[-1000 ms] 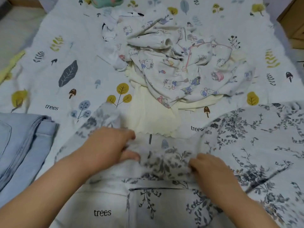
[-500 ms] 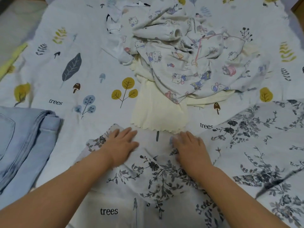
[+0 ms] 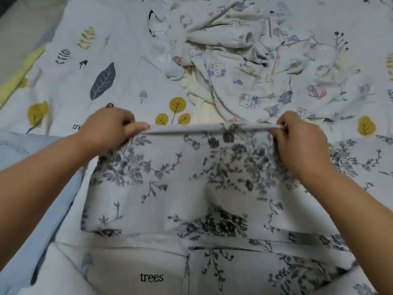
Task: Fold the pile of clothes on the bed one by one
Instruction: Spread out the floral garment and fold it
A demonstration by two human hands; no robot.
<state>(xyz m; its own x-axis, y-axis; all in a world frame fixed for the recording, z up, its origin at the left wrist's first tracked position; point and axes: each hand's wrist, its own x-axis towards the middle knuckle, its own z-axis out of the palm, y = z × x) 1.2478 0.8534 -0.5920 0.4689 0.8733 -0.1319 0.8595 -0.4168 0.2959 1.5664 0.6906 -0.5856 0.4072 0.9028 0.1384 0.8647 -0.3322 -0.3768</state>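
Lying nearest on the bed sheet [image 3: 63, 86], a grey floral garment [image 3: 170, 184] is held up by its folded far edge. That edge is pinched at one end by the left hand [image 3: 108, 130] and at the other by the right hand [image 3: 297, 139]. Folded blue denim [image 3: 12, 150] is seen at the left. Beyond the hands, the unfolded pile of clothes [image 3: 255, 67] is heaped on the sheet.

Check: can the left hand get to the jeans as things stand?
Probably not right now: the left hand pinches the floral garment, as does the right hand. The jeans lie uncovered beside the left forearm, so after releasing, likely yes.
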